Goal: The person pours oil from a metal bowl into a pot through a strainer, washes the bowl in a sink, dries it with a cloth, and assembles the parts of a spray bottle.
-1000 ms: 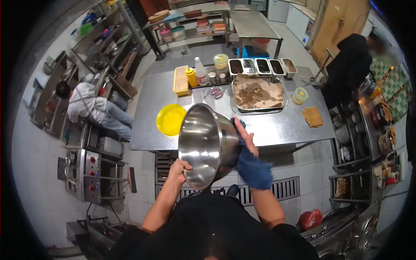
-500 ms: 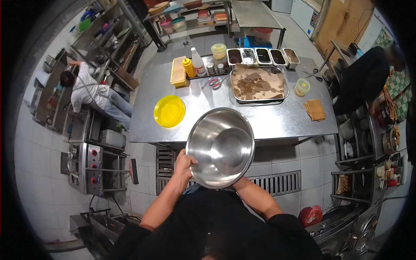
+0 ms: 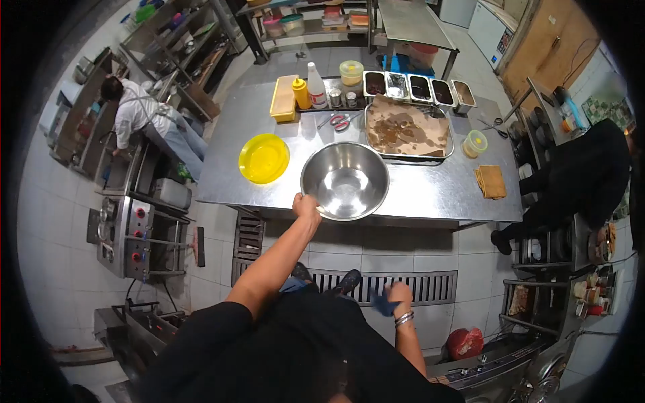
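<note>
A large stainless steel mixing bowl [image 3: 345, 190] is at the front edge of the steel table [image 3: 430, 191], its opening facing up toward me. My left hand [image 3: 307, 205] grips the bowl's near left rim, fingers closed. Whether the bowl's base rests on the table is hidden. Down by my right side, my right hand [image 3: 400, 294] is closed on a blue cloth [image 3: 385, 303] that hangs to its left, slightly blurred. A yellow plastic bowl [image 3: 264, 158] stands left of the steel bowl, and a paper-lined tray [image 3: 408, 131] lies behind it to the right.
Scissors [image 3: 341, 122], a yellow squeeze bottle [image 3: 300, 93], several metal food pans [image 3: 420, 88], a lidded tub [image 3: 475, 144] and a folded orange cloth [image 3: 491, 182] are on the table. One person [image 3: 151, 117] works at the left counter; another [image 3: 578, 181] bends at the right shelves.
The steel bowl has moved forward from my body to the table edge, with my left hand still on its rim. My right hand has left the bowl and now shows with a blue cloth.
</note>
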`<control>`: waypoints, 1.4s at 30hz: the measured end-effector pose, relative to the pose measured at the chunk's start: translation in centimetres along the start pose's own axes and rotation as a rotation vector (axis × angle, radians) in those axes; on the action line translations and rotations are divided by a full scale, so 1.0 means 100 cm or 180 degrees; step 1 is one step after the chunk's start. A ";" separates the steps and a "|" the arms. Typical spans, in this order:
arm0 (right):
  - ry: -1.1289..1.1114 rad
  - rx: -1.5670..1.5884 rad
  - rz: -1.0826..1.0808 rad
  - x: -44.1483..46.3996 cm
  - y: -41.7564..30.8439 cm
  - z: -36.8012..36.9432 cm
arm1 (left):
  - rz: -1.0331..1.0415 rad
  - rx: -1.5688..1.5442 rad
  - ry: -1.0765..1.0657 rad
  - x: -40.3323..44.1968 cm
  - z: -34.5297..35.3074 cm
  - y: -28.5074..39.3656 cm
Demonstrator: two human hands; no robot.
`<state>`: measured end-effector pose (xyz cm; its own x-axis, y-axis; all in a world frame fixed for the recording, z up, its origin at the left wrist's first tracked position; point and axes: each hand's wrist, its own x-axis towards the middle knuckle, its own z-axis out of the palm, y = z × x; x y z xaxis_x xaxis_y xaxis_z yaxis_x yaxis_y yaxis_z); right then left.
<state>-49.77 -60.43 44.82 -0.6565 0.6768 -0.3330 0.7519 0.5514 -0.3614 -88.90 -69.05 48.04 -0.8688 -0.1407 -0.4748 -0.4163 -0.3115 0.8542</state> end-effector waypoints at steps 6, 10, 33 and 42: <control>-0.0745 0.3533 0.1663 -0.020 0.085 0.061 | -0.0036 0.0106 -0.0074 0.005 0.008 -0.029; -0.0385 0.5558 0.2123 0.003 -0.003 -0.032 | -0.0190 0.1471 -0.0566 0.003 -0.020 -0.016; 0.1411 -0.1048 -0.2655 0.121 -0.517 0.112 | -0.0158 0.4022 -0.2823 0.083 -0.573 0.116; 0.0857 -0.2169 -0.2234 0.138 -0.678 0.265 | 0.0152 0.3000 -0.3190 0.188 -0.682 0.236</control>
<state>-111.42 -101.38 41.66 -0.9910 0.1341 0.0014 0.1316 0.9706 0.2017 -96.78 -143.15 44.75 -0.5396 0.7237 -0.4302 -0.0539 0.4802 0.8755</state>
